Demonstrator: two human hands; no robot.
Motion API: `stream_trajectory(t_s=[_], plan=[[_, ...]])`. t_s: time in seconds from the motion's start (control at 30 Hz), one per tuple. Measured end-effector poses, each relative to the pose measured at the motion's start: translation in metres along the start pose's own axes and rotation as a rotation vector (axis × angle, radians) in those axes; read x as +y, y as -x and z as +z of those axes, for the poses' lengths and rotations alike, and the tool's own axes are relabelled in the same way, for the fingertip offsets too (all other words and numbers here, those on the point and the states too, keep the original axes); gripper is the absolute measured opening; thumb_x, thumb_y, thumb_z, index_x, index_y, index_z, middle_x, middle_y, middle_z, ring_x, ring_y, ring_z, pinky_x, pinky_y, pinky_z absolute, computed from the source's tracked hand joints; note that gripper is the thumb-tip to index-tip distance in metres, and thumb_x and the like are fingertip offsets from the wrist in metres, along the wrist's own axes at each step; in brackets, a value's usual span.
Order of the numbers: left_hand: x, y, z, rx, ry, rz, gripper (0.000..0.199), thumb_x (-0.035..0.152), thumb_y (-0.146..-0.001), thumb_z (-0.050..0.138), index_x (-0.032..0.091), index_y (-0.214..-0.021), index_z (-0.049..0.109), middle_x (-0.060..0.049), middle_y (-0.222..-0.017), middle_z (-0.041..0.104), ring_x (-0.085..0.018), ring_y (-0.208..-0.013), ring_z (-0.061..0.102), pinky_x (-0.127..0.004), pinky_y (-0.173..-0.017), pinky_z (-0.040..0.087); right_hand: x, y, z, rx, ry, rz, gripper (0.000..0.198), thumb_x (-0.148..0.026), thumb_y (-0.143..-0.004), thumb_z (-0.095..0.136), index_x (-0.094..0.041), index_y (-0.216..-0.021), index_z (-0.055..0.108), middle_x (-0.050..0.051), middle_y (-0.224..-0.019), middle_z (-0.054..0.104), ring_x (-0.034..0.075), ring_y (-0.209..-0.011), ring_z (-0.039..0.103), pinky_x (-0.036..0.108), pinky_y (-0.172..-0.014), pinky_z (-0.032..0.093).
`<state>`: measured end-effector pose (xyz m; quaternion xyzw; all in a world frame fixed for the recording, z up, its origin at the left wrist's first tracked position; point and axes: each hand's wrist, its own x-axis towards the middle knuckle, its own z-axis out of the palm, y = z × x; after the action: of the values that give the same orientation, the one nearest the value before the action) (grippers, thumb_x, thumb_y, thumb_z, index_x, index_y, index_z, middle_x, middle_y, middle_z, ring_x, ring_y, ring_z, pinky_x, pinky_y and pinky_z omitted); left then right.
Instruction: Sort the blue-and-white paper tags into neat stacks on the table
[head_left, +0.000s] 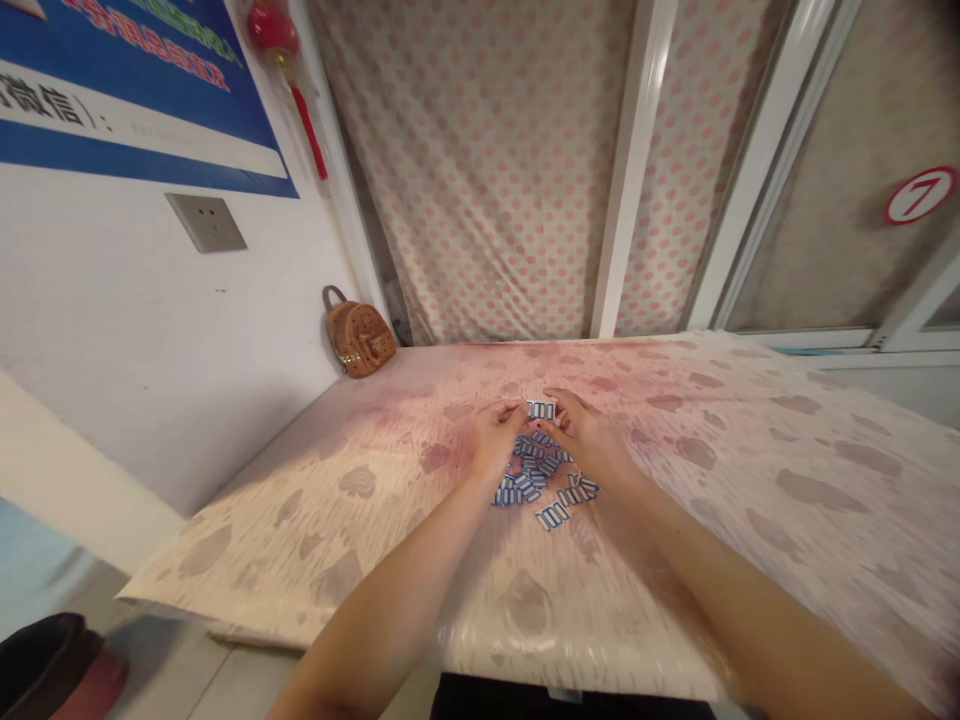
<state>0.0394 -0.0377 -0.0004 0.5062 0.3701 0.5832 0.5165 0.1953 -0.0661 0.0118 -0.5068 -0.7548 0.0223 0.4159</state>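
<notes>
Between my two hands is a small flat white card with blue-framed boxes (pixel 541 410), raised a little above the table. My left hand (pixel 501 425) pinches its left edge with thumb and fingers. At its right edge, my right hand (pixel 589 430) has thumb and forefinger closed on it. Below and between the hands lies a loose pile of similar white-and-blue cards (pixel 531 470), overlapping at various angles. One card (pixel 553 515) sits at the near side of the pile. Part of the pile is hidden by my hands. Whether they are paper or plastic I cannot tell.
A patterned cloth (pixel 750 480) covers the table. A small brown backpack-shaped bag (pixel 361 335) stands at the far left corner, against the wall. Behind the table hangs a dotted curtain (pixel 487 180) behind white frames. A dark bin-like object (pixel 52 665) is on the floor at left.
</notes>
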Motion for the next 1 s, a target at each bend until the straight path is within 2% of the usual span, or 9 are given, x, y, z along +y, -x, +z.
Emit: stream_trajectory(t_s=[0.1,0.23,0.4,0.5,0.63,0.77,1.0], plan=[[0.0015,0.0011,0.0005,0.019,0.048,-0.007,0.02,0.032,-0.074,0.071,0.015,-0.085,0.074,-0.006,-0.082,0.073,-0.016,-0.073,0.067,-0.027,-0.074,0.052,0.0007,-0.001,-0.0017,0.0,0.038,-0.046,0.029,-0.025,-0.09,0.053,-0.022,-0.118,0.059,0.008,-0.1,0.068,0.021,-0.073,0.063,0.033,-0.069,0.047],[0.0016,0.001,0.0015,0.013,0.1,-0.035,0.019,0.031,-0.074,0.072,0.015,-0.084,0.074,-0.004,-0.078,0.072,-0.015,-0.07,0.067,-0.027,-0.073,0.052,-0.002,-0.0008,-0.0017,0.006,0.045,-0.047,0.022,-0.026,-0.091,0.053,-0.021,-0.111,0.06,0.008,-0.096,0.068,0.022,-0.075,0.063,0.033,-0.068,0.046],[0.003,0.0003,0.0019,0.021,0.085,-0.006,0.018,0.03,-0.073,0.072,0.015,-0.082,0.074,-0.005,-0.079,0.073,-0.015,-0.069,0.066,-0.026,-0.071,0.051,-0.0032,0.0008,0.0027,0.036,-0.158,0.101,0.024,-0.033,-0.088,0.057,-0.022,-0.11,0.058,0.004,-0.085,0.068,0.02,-0.071,0.064,0.03,-0.064,0.046],[0.0038,0.0013,0.0012,0.017,0.034,0.016,0.017,0.031,-0.074,0.072,0.016,-0.082,0.075,-0.004,-0.081,0.073,-0.016,-0.072,0.066,-0.026,-0.073,0.051,-0.0013,0.0009,0.0042,0.017,-0.287,0.18,0.013,-0.035,-0.09,0.052,-0.023,-0.091,0.058,0.002,-0.078,0.068,0.018,-0.069,0.064,0.028,-0.062,0.045],[0.0042,0.0025,0.0002,-0.004,-0.058,0.039,0.018,0.033,-0.077,0.07,0.016,-0.082,0.075,-0.005,-0.083,0.074,-0.018,-0.076,0.067,-0.026,-0.073,0.05,-0.0004,-0.0001,0.0043,-0.029,-0.413,0.234,0.018,-0.033,-0.09,0.048,-0.023,-0.076,0.053,0.0,-0.067,0.066,0.015,-0.058,0.06,0.028,-0.059,0.044],[0.0062,0.0028,0.0007,-0.01,-0.155,0.119,0.018,0.032,-0.078,0.068,0.015,-0.081,0.075,-0.006,-0.082,0.075,-0.019,-0.074,0.067,-0.026,-0.069,0.048,-0.0012,-0.0014,0.0051,-0.026,-0.487,0.271,0.016,-0.032,-0.087,0.049,-0.023,-0.074,0.052,-0.001,-0.064,0.065,0.014,-0.054,0.059,0.027,-0.058,0.045],[0.0098,0.0037,-0.0004,-0.059,-0.218,0.139,0.022,0.033,-0.082,0.065,0.014,-0.084,0.076,-0.007,-0.083,0.075,-0.018,-0.073,0.066,-0.026,-0.067,0.048,0.0043,-0.0025,0.0076,-0.011,-0.57,0.296,0.019,-0.037,-0.085,0.053,-0.023,-0.072,0.051,-0.001,-0.063,0.064,0.014,-0.053,0.057,0.027,-0.056,0.045]])
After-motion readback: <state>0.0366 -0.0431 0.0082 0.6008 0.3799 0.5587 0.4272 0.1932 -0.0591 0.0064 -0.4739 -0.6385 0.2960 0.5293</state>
